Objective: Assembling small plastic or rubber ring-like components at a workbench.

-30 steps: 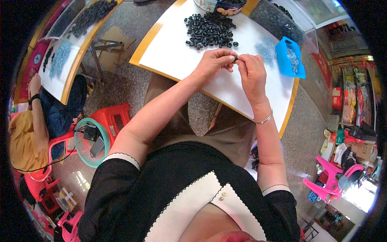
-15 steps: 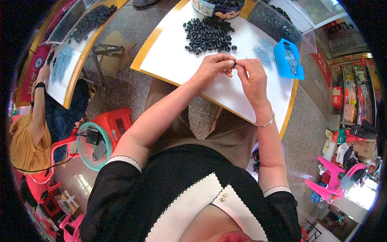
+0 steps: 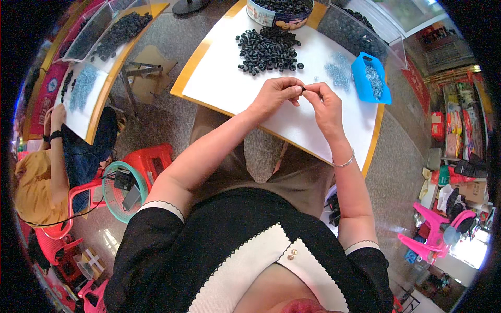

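Observation:
Over the white tabletop, both of my hands meet at their fingertips. My left hand pinches a small black cylindrical part between thumb and forefinger. Pressed up to the part's other side are the closed thumb and forefinger of my right hand; whatever they hold is too small and hidden to name. Just beyond my hands lies a pile of similar black parts. Small clear bluish pieces are spread out past my right hand, beside a blue plastic tray holding more of them.
A round tin full of black parts stands at the far edge, near a clear bin. At left, a co-worker sits at another table with similar piles. A green basket rests by a red stool.
My hands stay together at the black part, and less of it shows between my fingers. The co-worker's hands have shifted toward the near end of their table. My view has tilted slightly.

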